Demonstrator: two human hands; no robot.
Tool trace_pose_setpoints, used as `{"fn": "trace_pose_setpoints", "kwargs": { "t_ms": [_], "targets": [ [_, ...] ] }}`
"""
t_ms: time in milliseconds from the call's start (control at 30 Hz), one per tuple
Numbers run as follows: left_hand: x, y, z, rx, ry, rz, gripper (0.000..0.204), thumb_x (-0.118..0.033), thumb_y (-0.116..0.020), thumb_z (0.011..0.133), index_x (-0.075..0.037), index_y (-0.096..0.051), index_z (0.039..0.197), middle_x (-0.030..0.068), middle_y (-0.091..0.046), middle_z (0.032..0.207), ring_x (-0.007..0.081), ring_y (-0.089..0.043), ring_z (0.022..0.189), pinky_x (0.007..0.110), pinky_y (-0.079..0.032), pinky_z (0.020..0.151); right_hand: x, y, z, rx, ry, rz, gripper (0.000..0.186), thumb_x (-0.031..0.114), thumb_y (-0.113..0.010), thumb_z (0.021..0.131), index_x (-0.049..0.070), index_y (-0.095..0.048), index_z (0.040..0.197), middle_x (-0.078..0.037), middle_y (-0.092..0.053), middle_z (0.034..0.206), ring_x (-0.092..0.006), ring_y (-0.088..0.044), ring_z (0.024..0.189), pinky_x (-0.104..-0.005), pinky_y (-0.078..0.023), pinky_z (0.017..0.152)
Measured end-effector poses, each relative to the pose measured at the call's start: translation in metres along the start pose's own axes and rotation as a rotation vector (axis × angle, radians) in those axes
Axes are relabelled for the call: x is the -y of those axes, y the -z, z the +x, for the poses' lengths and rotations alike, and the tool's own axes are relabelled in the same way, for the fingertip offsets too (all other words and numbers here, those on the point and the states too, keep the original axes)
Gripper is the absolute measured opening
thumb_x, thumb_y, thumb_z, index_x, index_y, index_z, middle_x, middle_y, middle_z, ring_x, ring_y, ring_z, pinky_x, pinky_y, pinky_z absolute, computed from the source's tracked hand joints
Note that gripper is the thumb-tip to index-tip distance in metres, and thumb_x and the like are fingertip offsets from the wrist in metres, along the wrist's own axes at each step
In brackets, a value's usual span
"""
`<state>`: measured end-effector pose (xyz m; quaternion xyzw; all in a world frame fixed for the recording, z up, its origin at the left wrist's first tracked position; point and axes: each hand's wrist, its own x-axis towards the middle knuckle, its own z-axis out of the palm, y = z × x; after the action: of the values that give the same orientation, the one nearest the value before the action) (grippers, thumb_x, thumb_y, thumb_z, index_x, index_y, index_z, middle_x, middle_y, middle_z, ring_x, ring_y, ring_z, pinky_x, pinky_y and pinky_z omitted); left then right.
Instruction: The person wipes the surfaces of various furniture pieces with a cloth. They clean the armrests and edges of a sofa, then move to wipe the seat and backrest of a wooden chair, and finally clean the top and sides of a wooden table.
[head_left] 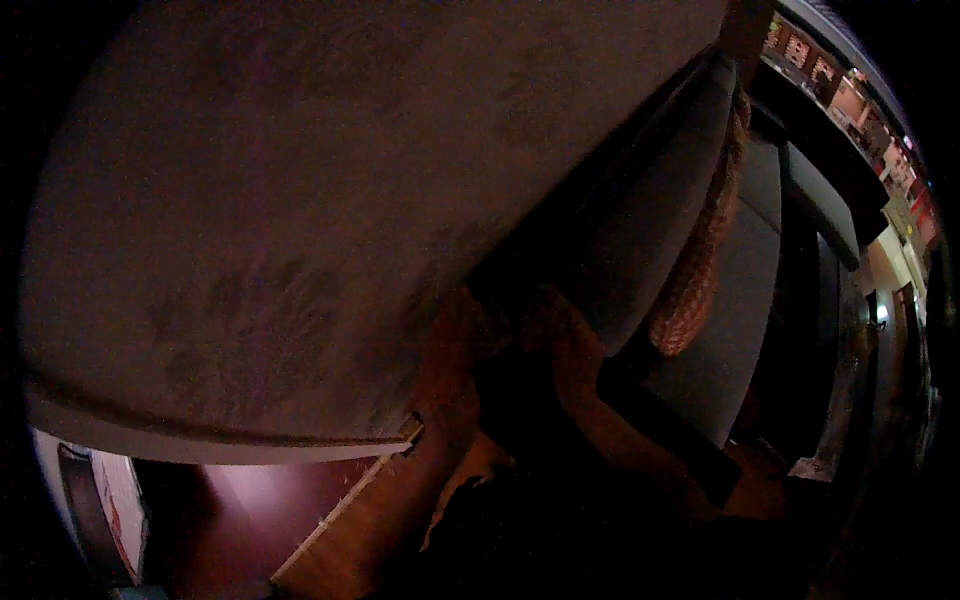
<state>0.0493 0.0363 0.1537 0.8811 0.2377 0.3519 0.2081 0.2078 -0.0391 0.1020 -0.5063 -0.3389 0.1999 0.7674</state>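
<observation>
The picture is very dark. My left hand is beside the lower edge of a pale wall with a leaf-like pattern. My right hand is a short way to its right, at the near end of a grey sofa. Both reach toward a black area between wall and sofa. Shadow hides the fingers of each hand, so whether they hold anything does not show. A long orange-brown knitted or woven piece lies along the sofa, right of my right hand.
The wall's end edge stands close on the left. Past it, a thin pale strip crosses the floor toward a reddish, lit floor. Farther right are a dark grey cushion and a brighter, cluttered room area.
</observation>
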Motion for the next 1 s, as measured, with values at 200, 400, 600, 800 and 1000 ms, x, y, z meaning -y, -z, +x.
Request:
{"fn": "trace_pose_setpoints", "kwargs": {
  "t_ms": [200, 400, 600, 800, 1000],
  "targets": [
    [0.016, -0.101, 0.069, 0.051, -0.036, 0.293, 0.041, -0.007, -0.048, 0.086, 0.002, -0.05, 0.126, 0.0185, -0.049, 0.131, 0.0307, -0.048, 0.121, 0.04, -0.039, 0.101, -0.027, 0.007, 0.055, 0.095, 0.361, -0.304, 0.032, 0.009, -0.046, 0.095, 0.007, -0.053, 0.126, -0.01, -0.051, 0.131, -0.0252, -0.051, 0.116, -0.0351, -0.043, 0.097],
    [0.024, -0.12, 0.103, -0.012, -0.249, 0.405, 0.033, -0.007, -0.05, 0.083, 0.001, -0.058, 0.114, 0.0175, -0.055, 0.123, 0.0323, -0.052, 0.114, 0.043, -0.044, 0.094, -0.04, 0.033, 0.11, 0.263, 0.277, -0.824, 0.035, 0.014, -0.045, 0.095, 0.011, -0.052, 0.129, -0.016, -0.048, 0.134, -0.033, -0.048, 0.119, -0.0387, -0.041, 0.1],
    [0.033, -0.184, 0.142, 0.071, -0.241, 0.485, 0.027, -0.008, -0.049, 0.084, -0.001, -0.06, 0.108, 0.0166, -0.057, 0.116, 0.0338, -0.054, 0.109, 0.043, -0.045, 0.092, -0.056, 0.069, 0.191, 0.264, 0.32, -1.322, 0.032, 0.016, -0.05, 0.09, 0.009, -0.058, 0.121, -0.014, -0.055, 0.126, -0.0308, -0.05, 0.119, -0.0407, -0.042, 0.1],
    [0.034, -0.2, 0.126, -0.094, -0.202, 0.321, 0.032, -0.007, -0.048, 0.084, 0.0, -0.059, 0.113, 0.019, -0.051, 0.128, 0.0337, -0.048, 0.118, 0.041, -0.041, 0.099, -0.057, 0.077, 0.171, 0.194, 0.525, -1.323, 0.029, 0.012, -0.054, 0.082, 0.005, -0.061, 0.11, -0.014, -0.06, 0.112, -0.0284, -0.055, 0.11, -0.0414, -0.043, 0.095],
    [0.013, -0.166, 0.103, 0.001, -0.187, 0.499, 0.033, -0.008, -0.049, 0.084, 0.001, -0.057, 0.115, 0.0178, -0.049, 0.13, 0.0326, -0.047, 0.12, 0.044, -0.041, 0.098, -0.033, 0.062, 0.139, 0.307, 0.546, -1.33, 0.037, 0.014, -0.053, 0.083, 0.007, -0.055, 0.12, -0.013, -0.054, 0.125, -0.0311, -0.05, 0.117, -0.0455, -0.037, 0.102]
  ]
}}
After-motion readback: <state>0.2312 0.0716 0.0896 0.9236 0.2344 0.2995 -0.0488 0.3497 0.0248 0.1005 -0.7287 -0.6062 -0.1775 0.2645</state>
